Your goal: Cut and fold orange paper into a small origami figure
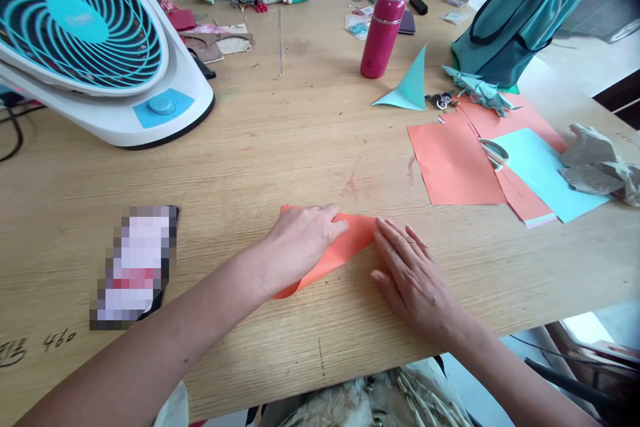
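A folded sheet of orange paper [345,240] lies on the wooden table in front of me, its near left edge curling up a little. My left hand [307,240] rests on top of it, fingers stretched over the paper, and hides its left part. At the paper's right corner, my right hand [413,273] lies flat with its fingertips touching the edge. Neither hand is wrapped around anything.
A phone [135,263] lies at the left, below a white fan [165,103]. Orange sheets [455,167], a blue sheet [550,173] and scissors [495,152] are at the right. Behind stand a magenta bottle [381,40], a folded blue paper [410,87] and a teal bag [510,27].
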Demonstrator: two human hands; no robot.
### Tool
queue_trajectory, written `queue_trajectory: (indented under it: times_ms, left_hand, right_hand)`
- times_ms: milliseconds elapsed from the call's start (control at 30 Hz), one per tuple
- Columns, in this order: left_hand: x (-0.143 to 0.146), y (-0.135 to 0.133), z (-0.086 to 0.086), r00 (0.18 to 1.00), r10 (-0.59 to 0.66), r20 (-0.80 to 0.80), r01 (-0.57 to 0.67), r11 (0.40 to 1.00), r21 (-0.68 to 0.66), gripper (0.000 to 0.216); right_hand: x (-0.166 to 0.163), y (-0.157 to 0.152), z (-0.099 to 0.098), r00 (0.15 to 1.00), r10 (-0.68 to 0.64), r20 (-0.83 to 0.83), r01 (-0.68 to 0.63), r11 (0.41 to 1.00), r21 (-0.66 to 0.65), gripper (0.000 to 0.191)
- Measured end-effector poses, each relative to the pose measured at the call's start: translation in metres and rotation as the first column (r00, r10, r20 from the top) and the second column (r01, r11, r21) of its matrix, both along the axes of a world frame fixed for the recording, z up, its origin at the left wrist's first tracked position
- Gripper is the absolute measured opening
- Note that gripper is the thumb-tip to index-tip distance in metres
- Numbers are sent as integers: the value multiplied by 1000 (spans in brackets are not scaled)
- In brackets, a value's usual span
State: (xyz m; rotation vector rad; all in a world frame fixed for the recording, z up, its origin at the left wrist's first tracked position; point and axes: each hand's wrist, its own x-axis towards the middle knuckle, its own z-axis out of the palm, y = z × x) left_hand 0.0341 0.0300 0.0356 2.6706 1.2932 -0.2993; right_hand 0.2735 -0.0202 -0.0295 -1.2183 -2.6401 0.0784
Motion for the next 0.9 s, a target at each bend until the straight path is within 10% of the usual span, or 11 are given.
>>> queue_trajectory:
  times_ms: [333, 533, 733, 900]
  left_hand:
    - [6, 6, 4, 999, 4, -53, -7, 998, -59, 20]
    - [6, 7, 5, 996, -4, -86, 0, 999, -49, 21]
    - [6, 7, 6, 998, 7, -55, -10, 998, -64, 22]
    - [5, 8, 3, 999, 2, -34, -3, 998, -55, 21]
  right_hand:
    - [-25, -18, 5, 938, 341, -54, -344, 911, -227, 80]
    - [-33, -24, 19, 769, 577, -274, -638, 717, -282, 77]
    - [-15, -9, 7, 963, 233, -139, -253, 956, -149, 71]
    - [-26, -22, 3, 964, 261, -45, -265, 955, -136, 85]
